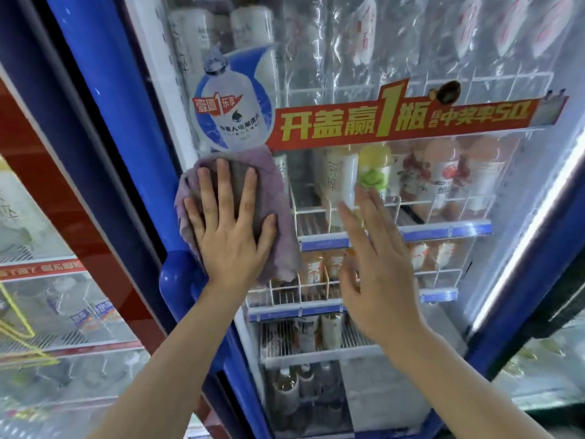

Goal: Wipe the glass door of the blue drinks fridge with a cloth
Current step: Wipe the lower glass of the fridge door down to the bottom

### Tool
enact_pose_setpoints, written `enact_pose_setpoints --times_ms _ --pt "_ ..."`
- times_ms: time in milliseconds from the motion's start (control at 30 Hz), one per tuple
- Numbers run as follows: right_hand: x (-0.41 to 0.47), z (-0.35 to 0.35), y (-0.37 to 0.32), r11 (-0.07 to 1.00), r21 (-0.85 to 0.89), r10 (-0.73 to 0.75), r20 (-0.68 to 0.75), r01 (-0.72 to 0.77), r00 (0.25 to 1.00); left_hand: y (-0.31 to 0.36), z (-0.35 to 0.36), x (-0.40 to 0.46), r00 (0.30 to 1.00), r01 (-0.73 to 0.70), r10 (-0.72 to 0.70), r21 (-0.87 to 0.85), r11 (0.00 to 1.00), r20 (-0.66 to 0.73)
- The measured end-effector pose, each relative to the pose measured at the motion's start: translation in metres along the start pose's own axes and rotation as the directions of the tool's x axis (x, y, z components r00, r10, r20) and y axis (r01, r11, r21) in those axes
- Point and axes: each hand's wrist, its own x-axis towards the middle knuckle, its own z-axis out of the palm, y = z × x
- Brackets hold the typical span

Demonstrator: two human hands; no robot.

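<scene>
The blue drinks fridge (104,90) is filling most of the view, its glass door (443,280) standing shut and showing wire shelves (316,299) stocked with bottled drinks (342,182). A red fridge (41,172) is standing just beside it on the left. A long red promotional banner (402,122) with yellow characters is running across the glass, and a bottle-shaped sticker (231,112) is sitting at its left end. A rounded blue door handle (177,280) is protruding from the frame, low on the door's left side. The purple cloth (275,198) is lying flat against the glass just below the sticker, at the door's left edge. The left hand (231,229) is pressing on the cloth with its fingers straight and spread, the palm covering the cloth's middle. The right hand (376,267) is hovering near the glass to the right of the cloth, fingers extended and relaxed, holding nothing; whether it is touching the door is unclear.
</scene>
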Motion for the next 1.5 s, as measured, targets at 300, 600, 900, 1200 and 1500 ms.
enact_pose_setpoints --times_ms 300,600,900,1200,1500 --pt "-0.010 0.003 0.031 0.941 -0.320 0.166 0.164 -0.107 0.972 -0.011 0.029 -0.102 0.974 -0.156 0.167 -0.076 0.985 0.156" --pt "-0.010 0.000 0.038 0.929 -0.366 0.140 0.199 -0.059 0.970 -0.002 0.026 -0.087 0.961 -0.229 0.236 -0.068 0.971 0.146" --pt "-0.009 -0.002 0.033 0.951 -0.300 0.138 0.186 -0.077 0.973 0.035 0.027 0.000 0.957 -0.274 0.274 0.009 0.962 -0.091" --pt "-0.010 -0.007 0.038 0.947 -0.319 0.115 0.216 -0.041 0.970 0.024 0.041 -0.103 0.874 -0.431 0.444 -0.107 0.896 0.196" --pt "-0.025 -0.039 0.081 0.980 -0.156 0.138 0.099 -0.122 0.985 0.056 0.019 0.004 0.936 -0.350 0.350 -0.026 0.936 0.024"
